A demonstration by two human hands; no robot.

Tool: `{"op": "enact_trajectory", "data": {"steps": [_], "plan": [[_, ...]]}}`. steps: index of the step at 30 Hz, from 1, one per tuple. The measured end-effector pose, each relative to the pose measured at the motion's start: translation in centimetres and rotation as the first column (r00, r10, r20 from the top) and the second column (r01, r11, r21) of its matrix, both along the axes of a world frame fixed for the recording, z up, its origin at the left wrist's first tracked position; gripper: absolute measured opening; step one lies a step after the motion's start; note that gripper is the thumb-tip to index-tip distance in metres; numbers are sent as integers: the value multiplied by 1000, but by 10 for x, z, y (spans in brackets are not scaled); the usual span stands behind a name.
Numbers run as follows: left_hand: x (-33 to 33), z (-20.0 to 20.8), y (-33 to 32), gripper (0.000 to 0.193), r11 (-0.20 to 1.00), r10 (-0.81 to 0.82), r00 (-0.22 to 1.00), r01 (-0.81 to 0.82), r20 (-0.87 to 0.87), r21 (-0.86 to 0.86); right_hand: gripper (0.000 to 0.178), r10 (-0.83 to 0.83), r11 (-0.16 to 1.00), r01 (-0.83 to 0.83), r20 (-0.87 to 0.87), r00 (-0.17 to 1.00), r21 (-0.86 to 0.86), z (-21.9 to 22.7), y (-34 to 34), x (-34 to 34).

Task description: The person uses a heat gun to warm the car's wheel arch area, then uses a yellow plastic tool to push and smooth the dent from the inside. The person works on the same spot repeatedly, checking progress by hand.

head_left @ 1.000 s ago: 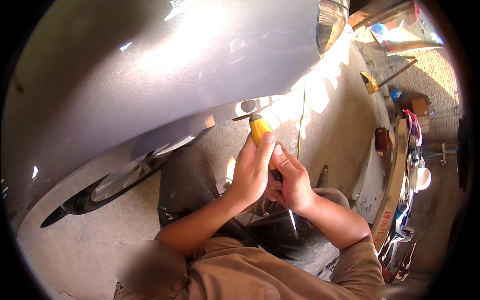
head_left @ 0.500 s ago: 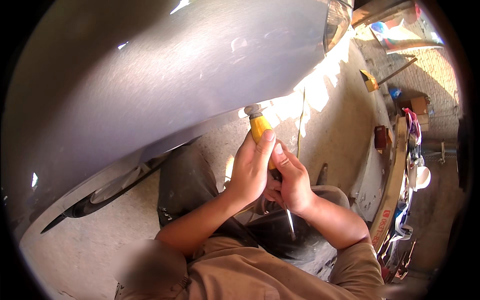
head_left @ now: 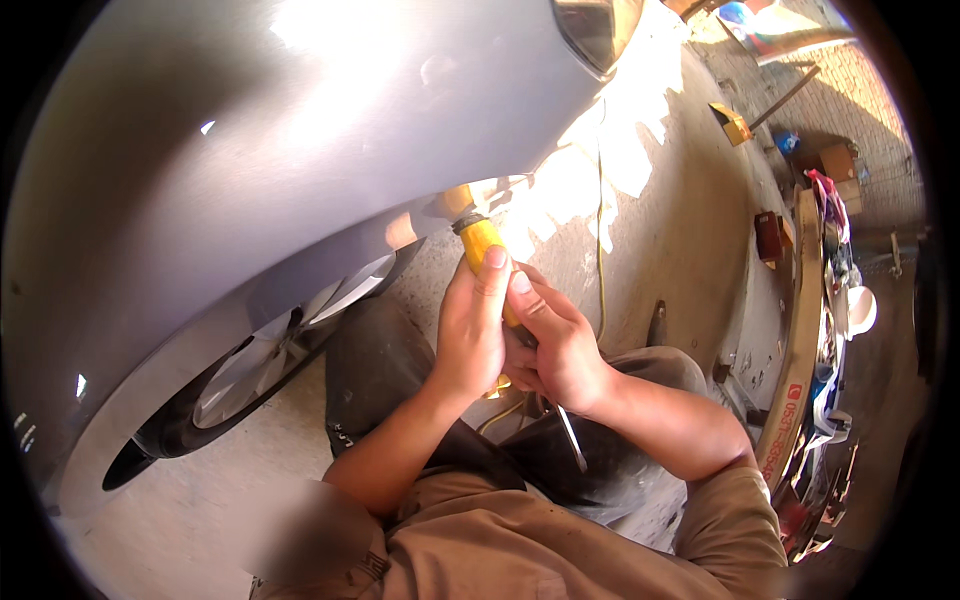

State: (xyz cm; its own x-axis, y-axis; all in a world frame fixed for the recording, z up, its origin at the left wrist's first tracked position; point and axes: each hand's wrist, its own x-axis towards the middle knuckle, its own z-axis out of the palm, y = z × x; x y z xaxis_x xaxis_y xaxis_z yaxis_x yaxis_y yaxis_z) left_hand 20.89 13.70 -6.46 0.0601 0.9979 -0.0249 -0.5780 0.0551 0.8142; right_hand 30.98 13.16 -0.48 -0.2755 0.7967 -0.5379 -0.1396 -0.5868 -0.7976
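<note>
A yellow-handled tool (head_left: 482,238) with a dark collar points up at the lower edge of a silver-grey car body panel (head_left: 330,130). Its tip is lost against the panel edge and bright glare, so contact cannot be told. My left hand (head_left: 474,325) is closed round the handle from the left, its thumb lying along the yellow part. From the other side my right hand (head_left: 566,350) grips it too, thumb beside the left thumb. Below the right hand a thin metal rod (head_left: 572,440) sticks out; whether it belongs to the same tool is hidden by the fingers.
A spoked car wheel (head_left: 265,375) lies left of my knees, under the panel. A yellowish cord (head_left: 601,240) runs along the concrete floor. At the right, a long wooden board (head_left: 792,340) borders a cluttered surface; a dark red box (head_left: 769,236) sits near it.
Both hands and the tool have shifted left and slightly up in view, still gripping. The panel's lower edge sits higher and more of the wheel shows.
</note>
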Motion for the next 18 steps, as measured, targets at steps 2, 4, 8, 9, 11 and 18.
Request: {"op": "enact_trajectory", "data": {"steps": [2, 4, 8, 9, 11, 18], "plan": [[0, -1, 0, 40, 1000, 16, 1000, -16, 6, -19, 48, 21, 1000, -21, -10, 1000, 3, -1, 1, 1], [1, -6, 1, 40, 999, 9, 1000, -8, 24, -48, 47, 55, 998, -54, -20, 998, 35, -6, 1, 4], [1, -10, 0, 42, 997, 12, 1000, -11, 4, -72, 42, 40, 997, -38, -39, 998, 71, -4, 1, 6], [-1, -12, 1, 43, 998, 5, 1000, -5, 3, -68, 44, 46, 996, -43, -32, 998, 84, -6, 1, 6], [-3, -14, 2, 46, 997, -38, 999, 39, 19, -66, 47, 56, 988, -54, -11, 998, 144, -14, 2, 5], [1, -9, 2, 47, 996, -29, 997, 35, 67, -87, 53, -26, 924, 12, 30, 999, 382, -39, -3, -1]]}}
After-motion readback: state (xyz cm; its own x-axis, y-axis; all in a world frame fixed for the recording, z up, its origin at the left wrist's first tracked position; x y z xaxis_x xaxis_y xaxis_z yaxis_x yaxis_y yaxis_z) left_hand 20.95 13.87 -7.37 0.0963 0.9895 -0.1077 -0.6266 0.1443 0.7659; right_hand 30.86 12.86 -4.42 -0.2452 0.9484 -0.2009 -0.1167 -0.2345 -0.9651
